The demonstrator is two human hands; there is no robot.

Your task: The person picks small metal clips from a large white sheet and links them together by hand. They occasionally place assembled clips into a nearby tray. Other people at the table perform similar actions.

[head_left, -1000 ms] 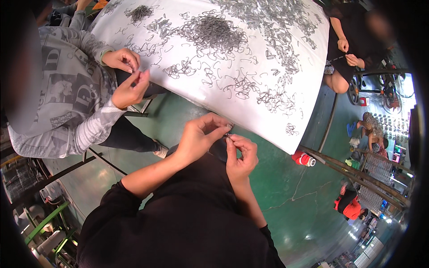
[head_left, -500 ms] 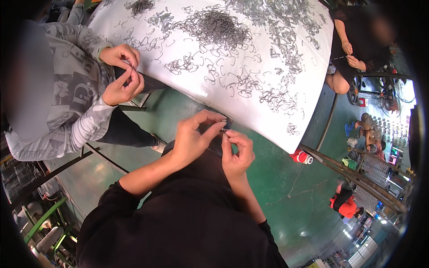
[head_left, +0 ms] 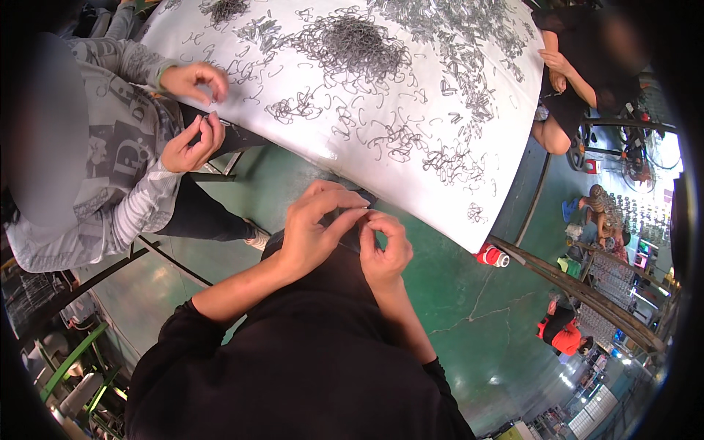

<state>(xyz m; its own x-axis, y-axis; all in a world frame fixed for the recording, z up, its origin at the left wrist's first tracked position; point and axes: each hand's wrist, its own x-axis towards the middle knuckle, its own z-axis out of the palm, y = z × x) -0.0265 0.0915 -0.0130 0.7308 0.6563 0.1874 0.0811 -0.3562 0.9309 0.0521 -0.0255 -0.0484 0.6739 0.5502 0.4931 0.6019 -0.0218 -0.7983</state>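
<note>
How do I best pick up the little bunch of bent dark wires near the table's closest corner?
Probably pinch an outer loop of the wire bunch with your fingertips, from above, coming from the near corner. The thin, curved pieces lie low and look tangled on the white tabletop, and only bare tabletop lies on that side.

Two bare hands are counted: one left hand (head_left: pixel 319 224) and one right hand (head_left: pixel 385 249). One white-covered table (head_left: pixel 411 183) is shown. Two dense dark piles are counted: one large pile (head_left: pixel 359 44), one small pile (head_left: pixel 224 9). Loose wire hooks (head_left: pixel 400 141) are too numerous to be counted. One red-and-white cylinder (head_left: pixel 491 255) and two co-workers beside the table, one grey-clad (head_left: pixel 132 213), one black-clad (head_left: pixel 579 44), are recorded.
</note>
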